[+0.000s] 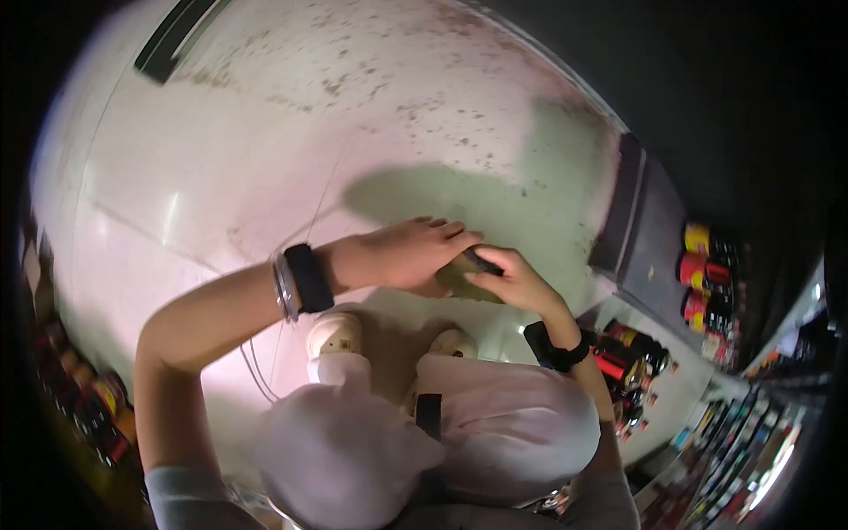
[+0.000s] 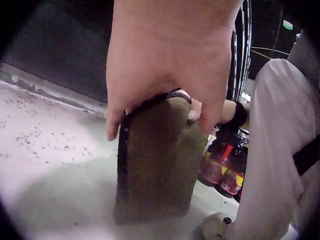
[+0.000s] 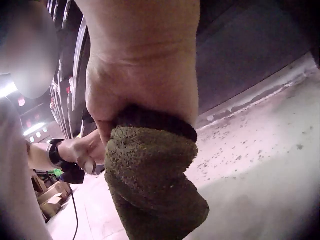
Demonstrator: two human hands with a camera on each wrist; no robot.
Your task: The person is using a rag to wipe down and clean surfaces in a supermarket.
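Note:
In front of the knees, both hands hold a folded olive-brown cloth with a black edge. My left hand comes over it from the left. The left wrist view shows this hand gripping the top of the cloth, fingers at either side, with a flat, smooth-looking face hanging below. From the other side my right hand grips the cloth by its dark border. Fuzzy, folded cloth hangs below that hand in the right wrist view. The fingertips behind the cloth are hidden.
The pale floor carries scattered dark specks. Along the right runs a dark ledge with red-and-yellow labelled bottles. More bottles stand by the right forearm, and others at far left. Cardboard boxes lie behind.

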